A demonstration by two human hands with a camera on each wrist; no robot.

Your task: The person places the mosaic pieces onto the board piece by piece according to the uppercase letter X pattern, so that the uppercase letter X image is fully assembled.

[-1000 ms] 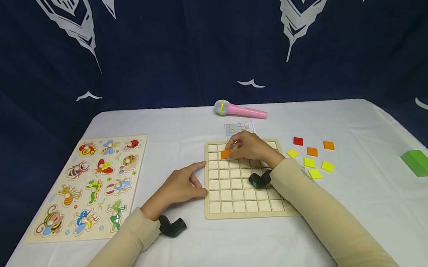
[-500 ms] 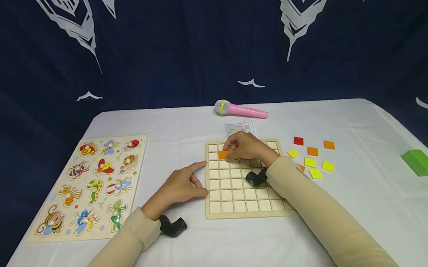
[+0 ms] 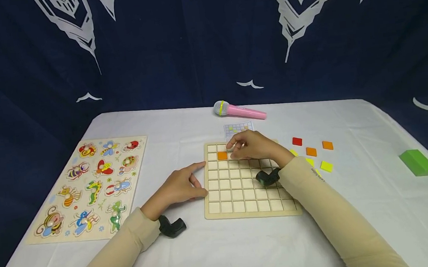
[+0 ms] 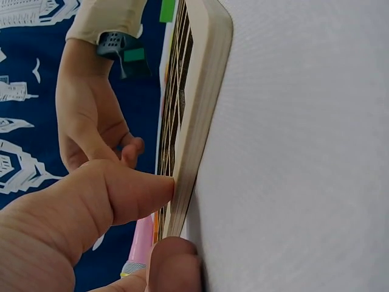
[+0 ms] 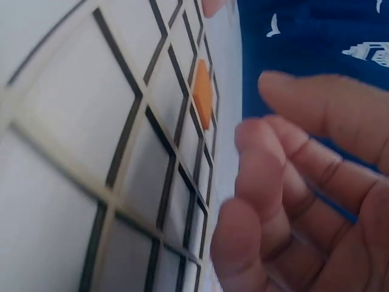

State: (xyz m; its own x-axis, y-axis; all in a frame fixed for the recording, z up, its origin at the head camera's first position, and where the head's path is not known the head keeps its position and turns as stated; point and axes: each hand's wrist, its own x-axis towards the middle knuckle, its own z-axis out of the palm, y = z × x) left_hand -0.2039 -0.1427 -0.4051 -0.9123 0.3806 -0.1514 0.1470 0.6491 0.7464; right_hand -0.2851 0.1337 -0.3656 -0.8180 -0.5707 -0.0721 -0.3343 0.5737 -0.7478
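Observation:
An orange square tile (image 3: pixel 222 155) lies in a cell near the far left corner of the wooden grid board (image 3: pixel 222 216). Just right of that tile, my right hand (image 3: pixel 253 146) hovers over the board with loosely bent fingers and nothing between them. In the right wrist view, its thumb (image 5: pixel 304 97) stands apart from the fingertips, and the tile (image 5: pixel 203 94) sits in the grid. My left hand (image 3: pixel 178 186) touches the board's left edge with its thumb and a stretched finger. The left wrist view shows that thumb (image 4: pixel 146 191) against the board's side (image 4: pixel 197 115).
Loose red (image 3: pixel 297 141), orange (image 3: pixel 311 152) and yellow tiles (image 3: pixel 326 166) lie right of the board, some hidden by my right sleeve. A printed grid card (image 3: pixel 238 128), pink microphone (image 3: pixel 244 111), insect peg puzzle (image 3: pixel 103 187) and green block (image 3: pixel 418 163) are also on the table.
The orange tile, pinched by my right hand before, now lies flat in its cell, let go. My right hand has drawn back slightly to the right. The left hand keeps its place.

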